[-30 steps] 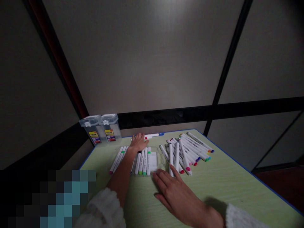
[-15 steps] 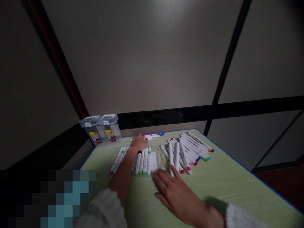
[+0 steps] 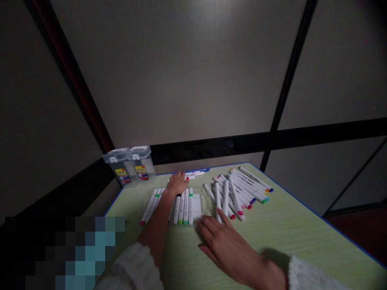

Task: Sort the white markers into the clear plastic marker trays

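My left hand [image 3: 177, 183] reaches across to the far side of the table, palm down with its fingers stretched forward. It lies beside and partly over a few white markers [image 3: 191, 177] near the back edge; what is under the palm is hidden. Below that forearm is a clear plastic tray [image 3: 206, 203] with several white markers [image 3: 185, 207] side by side, some with green ends. My right hand [image 3: 219, 243] rests flat at the tray's near right corner, fingers extended. Its fingertips are close to the loose pile of markers [image 3: 238, 191] with coloured ends.
Two clear lidded plastic boxes [image 3: 142, 165] with yellow labels stand at the back left. The light green table [image 3: 290, 237] has a blue edge. Behind it rises a grey panelled wall [image 3: 193, 80] with a dark band. A pixelated patch covers the lower left.
Both hands keep nearly the same places and poses. The view has shifted slightly; the markers and boxes lie as before.
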Tool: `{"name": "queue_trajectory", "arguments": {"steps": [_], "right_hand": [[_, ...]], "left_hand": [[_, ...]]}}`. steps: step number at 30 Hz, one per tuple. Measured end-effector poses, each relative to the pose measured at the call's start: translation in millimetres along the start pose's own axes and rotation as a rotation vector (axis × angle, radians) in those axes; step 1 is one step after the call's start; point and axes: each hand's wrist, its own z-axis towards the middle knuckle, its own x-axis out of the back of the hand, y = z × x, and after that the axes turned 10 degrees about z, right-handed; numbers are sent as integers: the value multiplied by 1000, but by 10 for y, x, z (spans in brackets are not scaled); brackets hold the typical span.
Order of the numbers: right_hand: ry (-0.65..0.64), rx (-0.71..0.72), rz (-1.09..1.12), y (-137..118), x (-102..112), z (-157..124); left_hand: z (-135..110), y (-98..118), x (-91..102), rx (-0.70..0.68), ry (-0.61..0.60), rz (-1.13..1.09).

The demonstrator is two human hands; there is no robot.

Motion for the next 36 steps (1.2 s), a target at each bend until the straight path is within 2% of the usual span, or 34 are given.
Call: {"name": "queue_trajectory", "arguments": {"steps": [12,26,31,36], "right_hand": [[4,56,-40,-21,58,9],[-72,267,-55,-46,112,-31],[-111,360,-47,-50,132,-69],[-94,436,-49,-84,96,-92]], "left_hand": [[-252,44,5,47,57,22],[-702,144,106,138,112,42],[-855,132,113,165,115,40],[-1017,101,89,202,132,41]]}}
